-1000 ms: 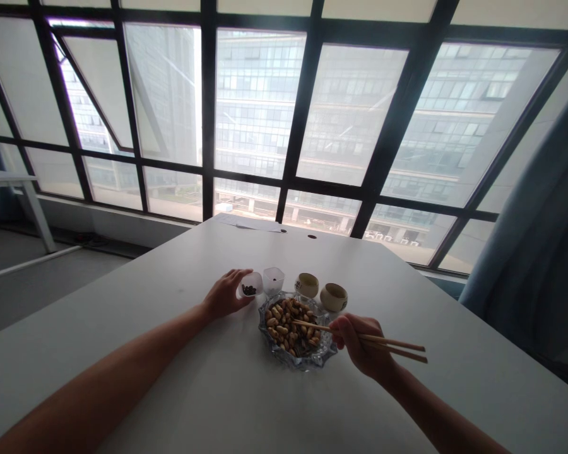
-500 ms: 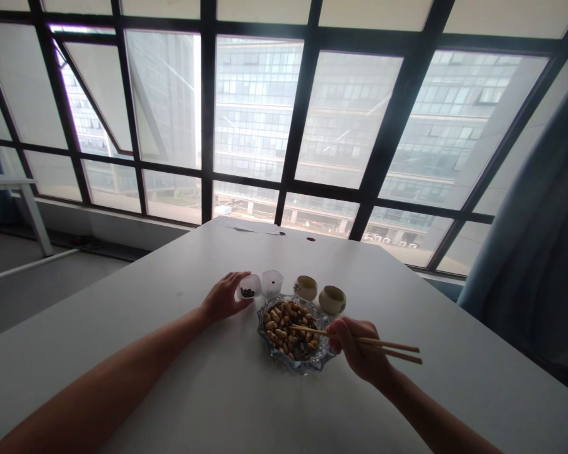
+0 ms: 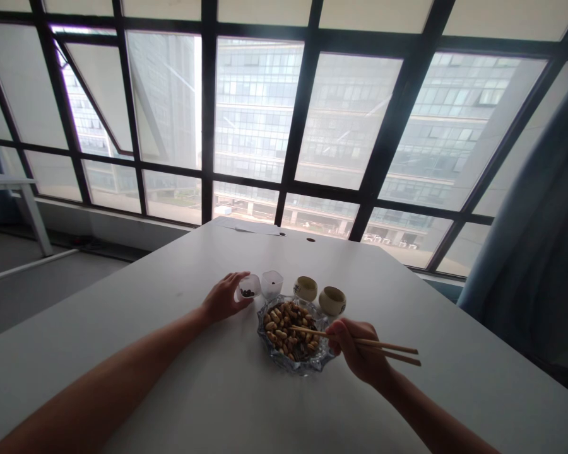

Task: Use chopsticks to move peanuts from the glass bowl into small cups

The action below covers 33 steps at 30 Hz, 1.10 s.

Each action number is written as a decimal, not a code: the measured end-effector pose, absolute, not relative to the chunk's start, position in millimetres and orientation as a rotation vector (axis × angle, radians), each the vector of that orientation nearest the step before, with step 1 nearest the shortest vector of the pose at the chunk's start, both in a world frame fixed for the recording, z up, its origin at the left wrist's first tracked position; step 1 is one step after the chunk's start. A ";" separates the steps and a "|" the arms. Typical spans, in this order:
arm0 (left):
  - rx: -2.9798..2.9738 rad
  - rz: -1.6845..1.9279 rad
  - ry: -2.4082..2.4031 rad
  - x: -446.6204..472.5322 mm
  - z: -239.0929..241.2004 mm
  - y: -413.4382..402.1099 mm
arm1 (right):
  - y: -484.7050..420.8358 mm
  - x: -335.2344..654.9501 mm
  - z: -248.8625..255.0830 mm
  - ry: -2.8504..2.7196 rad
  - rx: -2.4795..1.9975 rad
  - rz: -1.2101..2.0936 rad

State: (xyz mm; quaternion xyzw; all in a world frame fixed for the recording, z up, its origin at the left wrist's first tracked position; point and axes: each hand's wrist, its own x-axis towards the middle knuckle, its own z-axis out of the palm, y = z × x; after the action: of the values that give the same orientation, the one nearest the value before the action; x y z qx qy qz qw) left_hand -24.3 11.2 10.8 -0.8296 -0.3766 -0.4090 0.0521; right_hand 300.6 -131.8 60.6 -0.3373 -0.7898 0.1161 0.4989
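Observation:
My left hand (image 3: 224,296) is curled round a small clear plastic cup (image 3: 248,282) that has several dark pieces, perhaps seeds or beans, at its bottom. In my right hand (image 3: 358,345) is a pair of wooden chopsticks (image 3: 390,350). Their tips lie over the peanuts (image 3: 279,325) heaped in a scalloped glass bowl (image 3: 304,367). Darker, smaller bits are mixed among the nuts. Whether the tips pinch anything is too small to tell. A second clear cup (image 3: 271,284), with one dark speck inside, stands beside the held one.
Behind the bowl stand two cream-coloured cups (image 3: 305,288) with dark markings. Paper sheets (image 3: 246,226) and two small dark round spots lie at the far end of the white table (image 3: 194,391). Large windows rise beyond it, and a blue curtain (image 3: 530,239) hangs at the right.
The rear ends of the chopsticks have shifted very slightly. My left hand stays on the plastic cup, and the bowl and cups keep their places.

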 end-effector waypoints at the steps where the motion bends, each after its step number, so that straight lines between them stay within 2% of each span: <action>1: -2.524 -1.243 -1.143 -24.3 10.8 11.3 | -131.4 300.4 60.3 -1.909 -0.812 0.285; 19: -2.537 -1.252 -1.205 -24.5 10.2 9.6 | -134.0 293.1 67.6 -1.665 -0.898 0.525; 33: -2.543 -1.259 -1.235 -25.4 9.3 8.0 | -115.6 297.7 68.5 -1.100 -0.907 0.900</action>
State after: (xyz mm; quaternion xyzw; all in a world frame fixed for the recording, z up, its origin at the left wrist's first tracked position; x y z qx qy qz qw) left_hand -25.4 8.0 9.3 -0.8214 -0.3990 -0.4069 0.0235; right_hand 297.7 -115.6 68.5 -0.4018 -0.4871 0.3986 0.6651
